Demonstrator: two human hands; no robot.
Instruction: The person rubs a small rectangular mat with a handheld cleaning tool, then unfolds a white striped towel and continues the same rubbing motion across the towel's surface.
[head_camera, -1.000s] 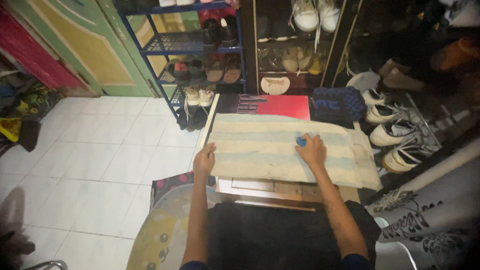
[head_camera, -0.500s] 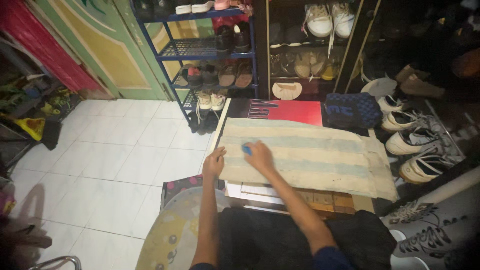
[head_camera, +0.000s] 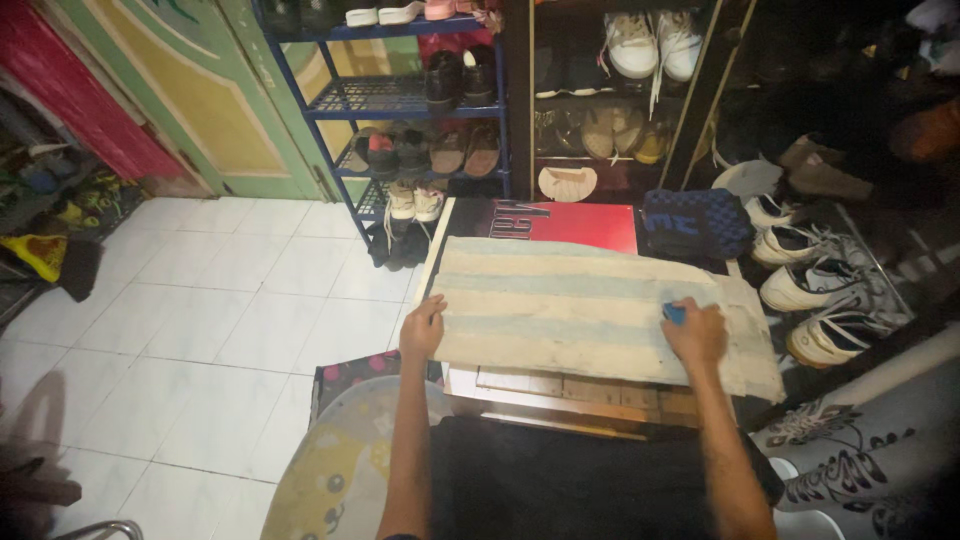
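In the middle of the frame we see a pale striped cloth (head_camera: 580, 305) spread flat over a low wooden board (head_camera: 590, 395), its bands running from left to right. Our left hand (head_camera: 422, 330) rests on the cloth's left edge, fingers together and curled lightly over it. Our right hand (head_camera: 696, 335) lies toward the cloth's right end, its fingers closed on a small blue object (head_camera: 674, 313) that pokes out at the fingertips and touches the fabric; what the object is we cannot tell. Just beyond the cloth, toward the top of the frame, lies a red flat box (head_camera: 575, 222), with a dark blue patterned bag (head_camera: 695, 222) beside it to the right. A blue shoe rack (head_camera: 390, 100) stands at upper centre, white sneakers (head_camera: 820, 285) crowd the right side, and white floor tiles (head_camera: 200, 330) fill the left
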